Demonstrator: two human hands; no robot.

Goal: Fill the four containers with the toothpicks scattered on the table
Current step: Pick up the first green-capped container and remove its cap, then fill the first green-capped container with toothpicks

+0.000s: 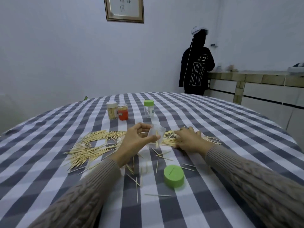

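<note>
Your table [230, 129], covered in a grey-and-white checked cloth, carries a broad heap of pale wooden toothpicks [92, 148] across its middle, with loose ones scattered toward you. A green round plastic lid [173, 177] sits near you, one toothpick lying on top. Farther back stand a white-capped clear jar of toothpicks [112, 110] touching a red-filled clear jar [123, 112], and, apart, a green-capped clear jar [148, 108], seemingly empty.
</note>
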